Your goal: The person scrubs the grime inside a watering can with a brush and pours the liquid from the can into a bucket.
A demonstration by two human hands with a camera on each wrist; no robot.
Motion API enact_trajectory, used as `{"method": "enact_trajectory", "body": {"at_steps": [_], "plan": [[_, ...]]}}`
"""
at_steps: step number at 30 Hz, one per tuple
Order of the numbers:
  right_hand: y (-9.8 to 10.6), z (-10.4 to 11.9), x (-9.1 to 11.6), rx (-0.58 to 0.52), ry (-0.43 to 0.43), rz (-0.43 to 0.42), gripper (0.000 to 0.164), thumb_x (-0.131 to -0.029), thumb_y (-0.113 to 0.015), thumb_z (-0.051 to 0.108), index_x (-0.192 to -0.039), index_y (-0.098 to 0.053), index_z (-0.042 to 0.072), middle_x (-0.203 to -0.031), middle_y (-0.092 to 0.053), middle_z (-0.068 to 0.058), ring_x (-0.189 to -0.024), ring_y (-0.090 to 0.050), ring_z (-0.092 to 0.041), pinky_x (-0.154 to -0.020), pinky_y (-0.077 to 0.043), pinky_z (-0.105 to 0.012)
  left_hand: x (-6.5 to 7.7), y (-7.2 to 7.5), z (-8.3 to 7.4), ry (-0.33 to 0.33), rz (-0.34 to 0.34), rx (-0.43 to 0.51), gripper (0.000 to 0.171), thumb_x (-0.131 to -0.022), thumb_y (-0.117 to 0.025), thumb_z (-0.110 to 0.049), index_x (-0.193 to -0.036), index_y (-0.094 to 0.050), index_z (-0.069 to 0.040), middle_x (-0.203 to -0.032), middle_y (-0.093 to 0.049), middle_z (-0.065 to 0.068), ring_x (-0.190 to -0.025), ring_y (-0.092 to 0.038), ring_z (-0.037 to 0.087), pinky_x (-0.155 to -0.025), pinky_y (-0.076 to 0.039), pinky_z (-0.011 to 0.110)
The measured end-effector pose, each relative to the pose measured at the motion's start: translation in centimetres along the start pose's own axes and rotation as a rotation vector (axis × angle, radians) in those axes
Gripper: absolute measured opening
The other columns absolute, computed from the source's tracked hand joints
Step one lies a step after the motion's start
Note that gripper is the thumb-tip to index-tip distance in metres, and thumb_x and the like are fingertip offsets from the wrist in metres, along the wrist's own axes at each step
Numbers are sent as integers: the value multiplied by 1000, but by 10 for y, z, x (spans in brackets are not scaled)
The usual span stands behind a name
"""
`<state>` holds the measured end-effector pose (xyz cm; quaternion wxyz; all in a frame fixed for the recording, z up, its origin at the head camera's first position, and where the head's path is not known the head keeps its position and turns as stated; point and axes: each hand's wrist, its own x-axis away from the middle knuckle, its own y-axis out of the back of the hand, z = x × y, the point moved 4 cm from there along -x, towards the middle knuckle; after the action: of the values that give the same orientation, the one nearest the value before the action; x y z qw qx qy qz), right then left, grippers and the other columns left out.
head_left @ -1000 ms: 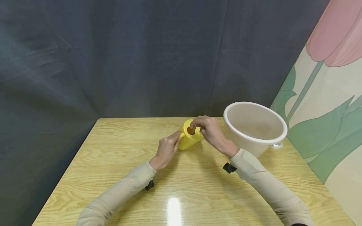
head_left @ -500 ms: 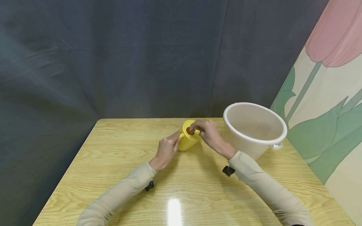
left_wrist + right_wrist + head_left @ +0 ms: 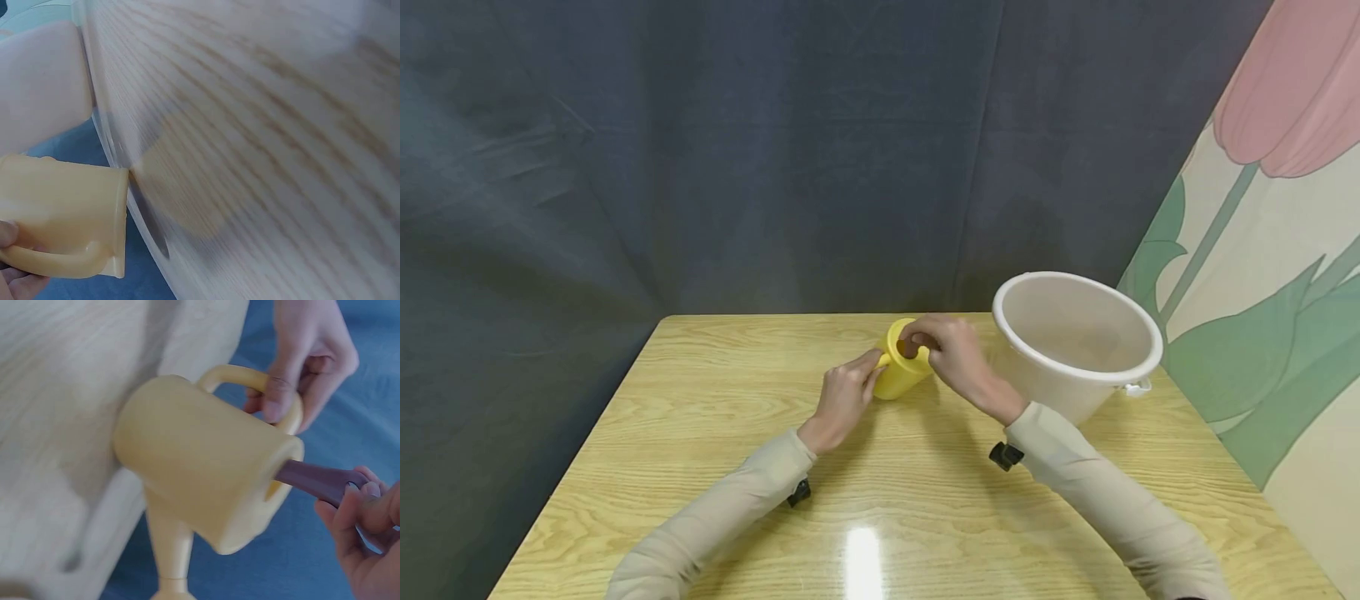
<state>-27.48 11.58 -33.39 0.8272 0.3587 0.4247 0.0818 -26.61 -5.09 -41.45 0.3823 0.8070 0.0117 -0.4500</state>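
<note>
You are facing a dark blue-grey cloth [image 3: 820, 158] that is hanging behind the wood-grain table [image 3: 715, 367] and running along its left side. To your right, a pale wall [image 3: 1322, 487] is displaying a painted pink tulip [image 3: 1285, 92] with green leaves [image 3: 1240, 367], while white glare [image 3: 862, 558] is shining off the table.

wood-grain table [image 3: 925, 517] | white bucket [image 3: 1048, 388]: right side | yellow watering can [image 3: 895, 382]: base apparently touching tabletop
</note>
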Motion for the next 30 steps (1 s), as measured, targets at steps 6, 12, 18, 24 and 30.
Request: {"method": "enact_trajectory", "body": {"at_steps": [6, 12, 18, 24, 30], "plan": [[-5, -6, 4, 4, -54, 39, 33, -80, -59, -26, -90, -75, 1, -87, -73, -6, -78, -70, -20, -70, -57, -37, 1, 0, 1, 11, 0, -2, 12, -94, -66, -2, -105, -68, 1, -104, -73, 16, -79, -72, 21, -63, -58, 29], [-1, -1, 4, 49, -96, 80, 19, -88, -64, -12, -93, -74, 3, -94, -72, -7, -83, -67, -22, -71, -54, -41, 0, 0, 1, 9, 2, 3, 13, -95, -65, -3, -107, -69, 1, -105, -73, 16, -82, -73, 22, -66, -59, 29], [0, 0, 5, 12, -142, 99, 5, -91, -71, 2, -96, -73, 1, -104, -65, -12, -90, -66, -27, -79, -54, -45, 0, 1, 0, 7, 0, 1, 14, -95, -65, -3, -109, -68, 1, -106, -72, 16, -85, -73, 23, -68, -59, 30], [-3, -3, 7, 12, -200, 41, 9, -91, -72, 7, -97, -69, 0, -98, -63, -13, -86, -68, -28, -79, -54, -45, 0, 2, -1, -3, -10, -8, 12, -94, -67, -2, -105, -68, 0, -102, -73, 15, -79, -72, 22, -63, -59, 30], [-7, -1, 9, 162, -171, -17, 16, -89, -65, 0, -105, -66, -4, -99, -65, -18, -85, -65, -29, -69, -55, -45, 1, 0, -1, -15, -11, -11, 13, -95, -66, -3, -107, -69, -1, -107, -72, 15, -85, -73, 23, -68, -59, 30]]}}
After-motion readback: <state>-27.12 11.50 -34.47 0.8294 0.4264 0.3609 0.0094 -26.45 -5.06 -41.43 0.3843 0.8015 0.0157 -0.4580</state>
